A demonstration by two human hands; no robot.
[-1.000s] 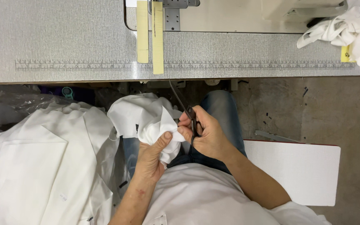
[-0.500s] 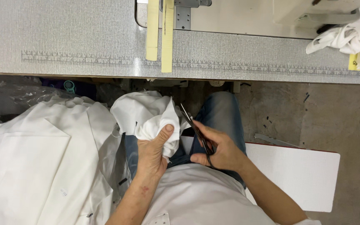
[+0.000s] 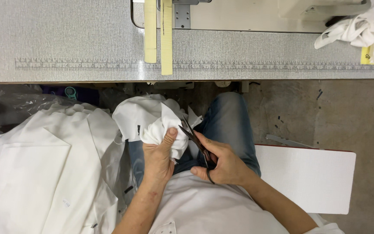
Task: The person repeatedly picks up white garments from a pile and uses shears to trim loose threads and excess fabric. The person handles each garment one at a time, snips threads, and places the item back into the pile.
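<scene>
Head view, right hand [image 3: 226,162] grip closed on scissors [image 3: 194,139], tips pointing up-left, left hand [image 3: 159,157] clutching white cloth [image 3: 163,125]

A grey speckled table [image 3: 66,34] spans the top of the view. A ruler strip [image 3: 195,66] is fixed along its front edge. Two yellowish tape strips [image 3: 166,37] are laid across the table, overhanging the ruler strip. A sewing machine base [image 3: 247,15] is set into the table at the rear. White cloth [image 3: 364,30] is piled at the right end. The concrete floor [image 3: 325,112] is seen below.
</scene>
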